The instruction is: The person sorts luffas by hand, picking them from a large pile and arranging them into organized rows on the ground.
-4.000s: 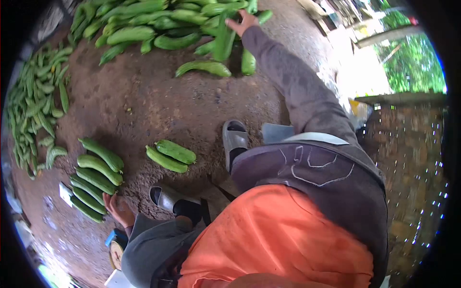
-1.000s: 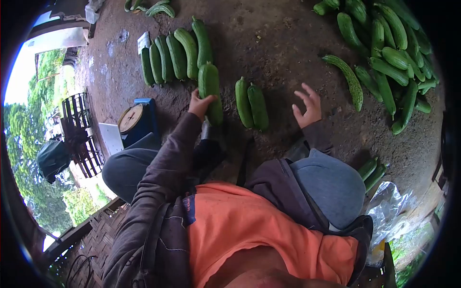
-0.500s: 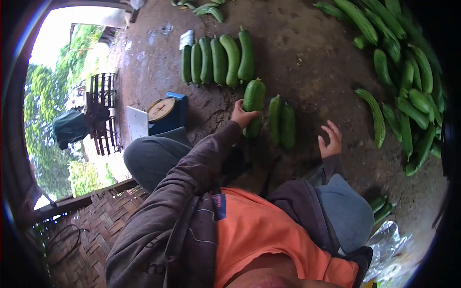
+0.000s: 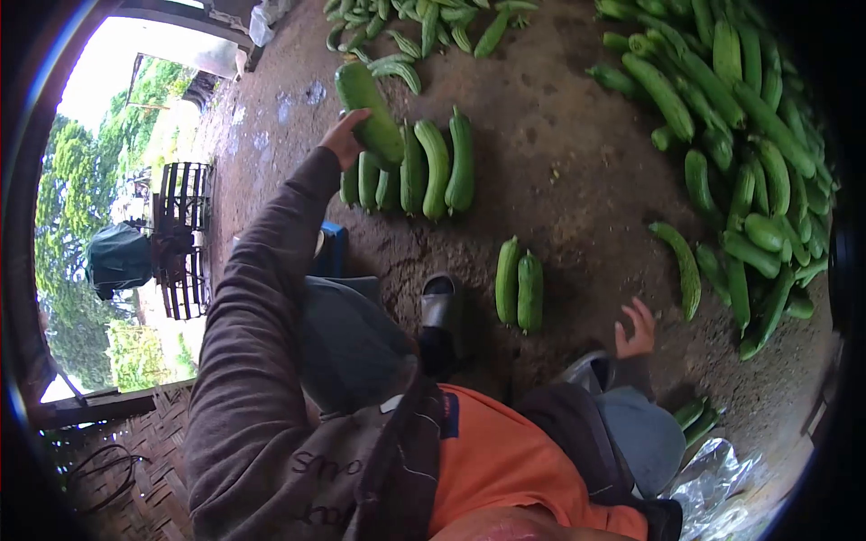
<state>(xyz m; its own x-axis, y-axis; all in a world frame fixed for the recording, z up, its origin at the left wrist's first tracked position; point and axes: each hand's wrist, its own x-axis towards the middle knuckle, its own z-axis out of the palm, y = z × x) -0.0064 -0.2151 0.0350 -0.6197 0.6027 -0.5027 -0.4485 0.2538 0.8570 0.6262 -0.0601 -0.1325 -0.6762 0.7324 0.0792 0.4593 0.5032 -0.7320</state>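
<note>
My left hand (image 4: 345,140) is closed around the middle of a thick green gourd (image 4: 368,110), held tilted over the left end of a row of gourds (image 4: 434,167). The held gourd hides the upper parts of the leftmost ones in that row. Two more gourds (image 4: 519,285) lie side by side on the ground in front of me, between my feet and the row. My right hand (image 4: 636,330) hovers above the ground to the right of this pair, open, with fingers apart and slightly curled. It holds nothing.
A large heap of gourds (image 4: 758,171) covers the right side, and a single curved gourd (image 4: 680,270) lies near its edge. Smaller pale-green vegetables (image 4: 424,22) lie at the far side. A blue scale (image 4: 332,248) stands left, partly behind my arm. Clear plastic (image 4: 717,482) lies lower right.
My left hand has carried the gourd forward and left, from beside the pair to above the row's left end. My right hand stays open and low on the right. The view has shifted.
</note>
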